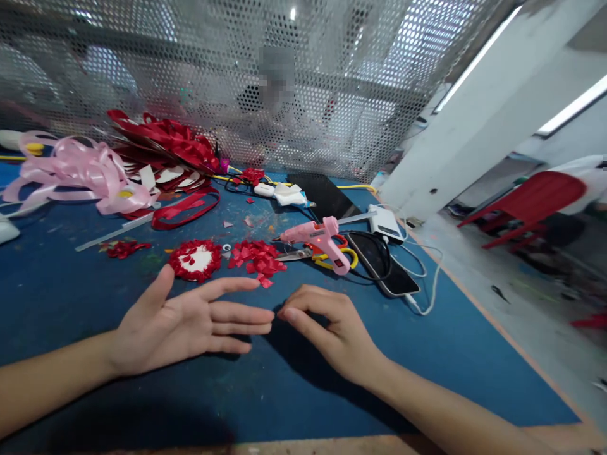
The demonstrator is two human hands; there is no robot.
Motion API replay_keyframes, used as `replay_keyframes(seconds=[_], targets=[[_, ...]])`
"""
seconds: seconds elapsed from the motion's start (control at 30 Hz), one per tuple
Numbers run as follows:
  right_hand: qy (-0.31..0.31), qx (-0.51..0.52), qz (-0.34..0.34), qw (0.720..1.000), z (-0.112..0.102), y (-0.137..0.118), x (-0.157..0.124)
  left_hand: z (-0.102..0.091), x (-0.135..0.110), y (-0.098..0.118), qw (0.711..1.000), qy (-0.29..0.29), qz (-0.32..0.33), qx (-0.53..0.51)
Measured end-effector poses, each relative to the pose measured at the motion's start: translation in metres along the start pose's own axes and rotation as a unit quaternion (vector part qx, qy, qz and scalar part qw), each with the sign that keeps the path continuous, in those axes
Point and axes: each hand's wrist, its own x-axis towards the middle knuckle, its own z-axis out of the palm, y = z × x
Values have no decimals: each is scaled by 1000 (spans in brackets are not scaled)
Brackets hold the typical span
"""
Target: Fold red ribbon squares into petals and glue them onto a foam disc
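Note:
My left hand [190, 321] is open, palm turned up and fingers stretched out above the blue table. Close to its fingertips, my right hand [334, 325] is closed in a pinch; whatever lies between thumb and fingers, if anything, is too small or hidden to make out. Just beyond my left hand lies a round white piece edged with red ribbon bits [195, 260]. A loose pile of red ribbon pieces [258, 258] is to its right. Behind my right hand, a pink glue gun [315, 237] rests over scissors with yellow and orange handles [348, 259].
Pink ribbon [80, 167] and a heap of red ribbon [171, 142] sit at the back left. A phone [386, 265] with a white cable and a power bank [385, 222] lie on the right. A perforated metal screen [308, 114] stands behind the table.

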Motion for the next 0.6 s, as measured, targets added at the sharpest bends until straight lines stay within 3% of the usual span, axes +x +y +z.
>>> replay_keyframes(seconds=[0.13, 0.6], targets=[[-34, 11, 11, 999, 2, -3, -1, -2, 0, -1, 1000, -12, -9, -10], [-14, 18, 21, 1000, 7, 0, -1, 0, -2, -3, 999, -20, -27, 28]])
